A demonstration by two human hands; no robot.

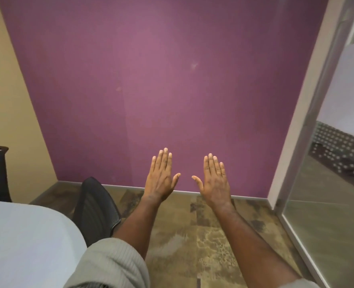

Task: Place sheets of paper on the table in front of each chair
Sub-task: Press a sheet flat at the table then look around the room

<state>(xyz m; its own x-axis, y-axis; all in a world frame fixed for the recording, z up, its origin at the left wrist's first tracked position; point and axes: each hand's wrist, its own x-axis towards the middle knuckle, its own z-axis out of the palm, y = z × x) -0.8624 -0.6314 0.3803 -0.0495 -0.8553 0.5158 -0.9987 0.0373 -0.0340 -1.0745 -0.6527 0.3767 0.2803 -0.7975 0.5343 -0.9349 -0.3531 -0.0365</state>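
Your sleeve (109, 265) fills the lower frame; no paper shows anywhere. Both your left hand (161, 179) and right hand (214, 181) are flat, fingers straight, holding nothing. Sheets will likely be light and floppy: pinch an edge. Table (26, 242) lower left, chair (97, 206) beside it.

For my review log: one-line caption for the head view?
Both bare hands, left hand and right hand, held open, empty, before purple wall.

matt purple wall (151, 80); black mesh chair (97, 208); smooth white table (22, 242); glossy glass partition (338, 183).
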